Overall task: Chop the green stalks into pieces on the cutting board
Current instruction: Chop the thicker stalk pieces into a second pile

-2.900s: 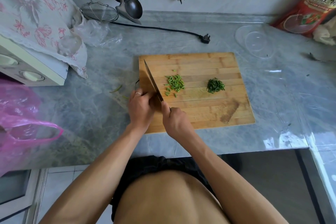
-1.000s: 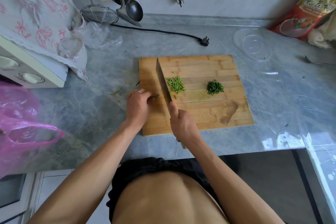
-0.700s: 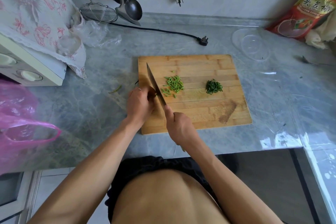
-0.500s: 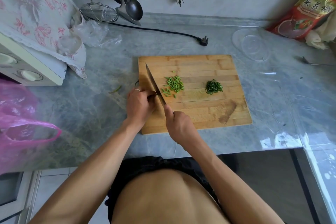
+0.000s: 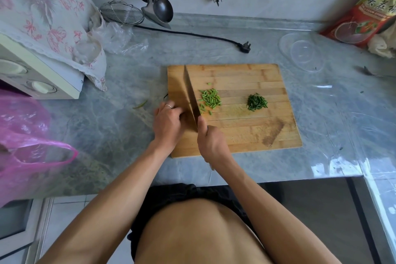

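Note:
A wooden cutting board (image 5: 246,135) lies on the grey marble counter. My right hand (image 5: 211,142) grips the handle of a cleaver (image 5: 190,96), whose blade stands on the board's left part. My left hand (image 5: 168,123) is curled at the board's left edge, pressed against the blade's left side; the green stalks it holds are hidden under the fingers. A pile of light green cut pieces (image 5: 210,98) lies just right of the blade. A smaller heap of dark green chopped bits (image 5: 256,102) sits further right.
A cloth-covered appliance (image 5: 40,79) and a pink plastic bag (image 5: 25,139) stand at the left. A black power plug (image 5: 245,46) and clear plastic lids (image 5: 303,54) lie behind the board. A red food packet (image 5: 364,8) leans at the back right. Utensils (image 5: 158,6) hang on the wall.
The cleaver has gone through repeated chopping strokes beside my left hand, and a few more light green pieces lie by the blade. The blade now stands steeper and further along the board.

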The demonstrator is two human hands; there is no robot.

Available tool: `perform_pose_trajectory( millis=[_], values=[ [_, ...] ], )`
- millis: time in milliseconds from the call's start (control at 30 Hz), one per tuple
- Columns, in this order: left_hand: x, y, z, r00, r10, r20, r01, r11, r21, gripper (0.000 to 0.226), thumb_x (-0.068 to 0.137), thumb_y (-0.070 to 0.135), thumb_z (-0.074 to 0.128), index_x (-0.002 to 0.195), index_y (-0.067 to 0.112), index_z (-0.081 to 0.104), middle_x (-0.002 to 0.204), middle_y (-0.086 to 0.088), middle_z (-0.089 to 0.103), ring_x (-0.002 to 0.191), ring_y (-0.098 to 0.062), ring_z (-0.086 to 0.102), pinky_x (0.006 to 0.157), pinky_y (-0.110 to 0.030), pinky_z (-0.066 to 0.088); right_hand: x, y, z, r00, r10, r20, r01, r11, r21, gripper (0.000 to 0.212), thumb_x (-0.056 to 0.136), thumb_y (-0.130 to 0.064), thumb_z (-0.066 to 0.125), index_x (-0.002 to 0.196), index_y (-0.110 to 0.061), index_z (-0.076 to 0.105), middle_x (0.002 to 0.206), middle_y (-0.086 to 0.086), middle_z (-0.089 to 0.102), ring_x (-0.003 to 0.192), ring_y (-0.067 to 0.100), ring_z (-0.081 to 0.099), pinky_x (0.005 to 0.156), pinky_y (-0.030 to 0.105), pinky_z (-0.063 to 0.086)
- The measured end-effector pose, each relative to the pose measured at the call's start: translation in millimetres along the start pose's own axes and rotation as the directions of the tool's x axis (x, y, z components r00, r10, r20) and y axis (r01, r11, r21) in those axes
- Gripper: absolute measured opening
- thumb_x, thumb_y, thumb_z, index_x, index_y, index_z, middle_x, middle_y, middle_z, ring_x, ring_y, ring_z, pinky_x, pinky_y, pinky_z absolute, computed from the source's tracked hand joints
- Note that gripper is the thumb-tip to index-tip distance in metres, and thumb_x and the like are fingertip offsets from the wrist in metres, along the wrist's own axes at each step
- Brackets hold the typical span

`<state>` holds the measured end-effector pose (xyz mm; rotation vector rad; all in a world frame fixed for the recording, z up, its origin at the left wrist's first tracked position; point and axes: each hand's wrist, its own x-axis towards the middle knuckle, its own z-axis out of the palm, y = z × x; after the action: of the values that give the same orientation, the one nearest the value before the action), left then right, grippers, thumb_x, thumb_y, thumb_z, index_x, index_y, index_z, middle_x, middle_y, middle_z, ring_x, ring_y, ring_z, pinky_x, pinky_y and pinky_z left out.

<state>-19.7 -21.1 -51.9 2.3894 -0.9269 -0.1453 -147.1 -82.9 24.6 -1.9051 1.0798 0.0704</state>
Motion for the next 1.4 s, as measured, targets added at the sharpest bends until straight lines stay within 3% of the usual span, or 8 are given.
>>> perform_pose_trajectory(
  millis=[600, 800, 867, 933, 1000, 1100, 1200, 1400],
  values=[
    [10, -3, 0, 0.999, 0.04, -0.01, -0.041, 0.981, -0.19, 0.008, 0.079, 0.009, 0.066, 0.084, 0.014, 0.063, 0.078, -0.006, 0.071, 0.073, -0.03, 0.066, 0.062, -0.039, 0.052, -20, 2, -13, 0.995, -0.072, 0.072, 0.078, 0.992, -0.095, 0.051, 0.105, -0.046, 0.026, 0.063, -0.019, 0.034, 0.059, 0.004, 0.038, 0.051, 0.02, 0.036, 0.054, 0.035, 0.039],
    [11, -5, 1, 0.999, 0.043, 0.0, -0.042, 0.985, -0.168, 0.011, 0.076, 0.009, 0.066, 0.084, 0.017, 0.065, 0.076, -0.001, 0.07, 0.069, -0.023, 0.065, 0.058, -0.035, 0.05, -6, 10, -12, 0.998, -0.015, 0.056, 0.013, 0.999, 0.048, 0.056, 0.107, -0.019, 0.009, 0.107, -0.001, 0.062, 0.051, -0.001, 0.035, 0.043, 0.014, 0.02, 0.041, 0.021, 0.011],
    [10, -4, 2, 0.999, 0.042, -0.002, -0.041, 0.984, -0.175, 0.011, 0.077, 0.008, 0.066, 0.084, 0.017, 0.065, 0.076, 0.0, 0.07, 0.068, -0.021, 0.065, 0.057, -0.032, 0.048, 3, 24, 7, 0.96, -0.226, -0.162, 0.203, 0.968, -0.148, 0.05, 0.1, -0.002, 0.012, 0.149, -0.004, 0.023, 0.044, -0.008, 0.033, 0.039, 0.01, 0.012, 0.041, 0.02, 0.004],
    [10, -3, 2, 0.999, 0.039, -0.006, -0.04, 0.982, -0.183, 0.012, 0.077, 0.007, 0.067, 0.084, 0.017, 0.064, 0.076, 0.001, 0.07, 0.066, -0.02, 0.064, 0.056, -0.029, 0.045, 9, 20, 12, 0.894, -0.285, -0.346, 0.237, 0.956, -0.174, 0.057, 0.105, -0.023, 0.014, 0.133, -0.028, -0.035, 0.039, -0.011, 0.012, 0.032, 0.012, 0.003, 0.038, 0.022, -0.003],
    [9, -5, 4, 0.999, 0.042, -0.001, -0.041, 0.98, -0.195, 0.012, 0.077, 0.008, 0.065, 0.083, 0.018, 0.063, 0.075, 0.003, 0.069, 0.065, -0.018, 0.064, 0.055, -0.032, 0.048, 3, 18, 12, 0.906, -0.336, -0.257, 0.297, 0.938, -0.178, 0.048, 0.105, -0.014, 0.007, 0.151, -0.022, -0.005, 0.04, -0.013, 0.025, 0.033, 0.007, 0.009, 0.042, 0.018, 0.0],
    [7, -6, 7, 0.999, 0.04, 0.0, -0.039, 0.98, -0.197, 0.009, 0.076, 0.014, 0.061, 0.083, 0.02, 0.062, 0.074, 0.004, 0.068, 0.065, -0.017, 0.063, 0.054, -0.035, 0.049, -12, 17, -2, 0.956, -0.276, -0.097, 0.262, 0.956, -0.135, 0.053, 0.104, -0.004, -0.003, 0.118, -0.001, 0.048, 0.048, 0.003, 0.048, 0.035, 0.013, 0.034, 0.04, 0.025, 0.011],
    [7, -6, 9, 0.999, 0.043, -0.02, -0.046, 0.984, -0.174, 0.009, 0.075, 0.014, 0.064, 0.081, 0.021, 0.062, 0.073, 0.003, 0.067, 0.065, -0.019, 0.063, 0.053, -0.036, 0.048, -8, 10, 2, 0.974, -0.187, -0.13, 0.173, 0.979, -0.111, 0.059, 0.103, -0.051, 0.011, 0.093, -0.017, 0.057, 0.059, -0.001, 0.043, 0.05, 0.009, 0.037, 0.044, 0.019, 0.022],
    [5, -7, 9, 0.998, 0.048, -0.033, -0.053, 0.98, -0.19, 0.018, 0.076, 0.012, 0.066, 0.073, 0.024, 0.053, 0.064, 0.007, 0.062, 0.057, -0.016, 0.057, 0.048, -0.037, 0.044, -8, 0, 1, 0.999, -0.034, 0.006, 0.034, 0.999, -0.017, 0.064, 0.102, -0.052, 0.023, 0.098, 0.0, 0.06, 0.064, -0.001, 0.04, 0.072, 0.026, 0.057, 0.054, 0.021, 0.031]
  ],
)
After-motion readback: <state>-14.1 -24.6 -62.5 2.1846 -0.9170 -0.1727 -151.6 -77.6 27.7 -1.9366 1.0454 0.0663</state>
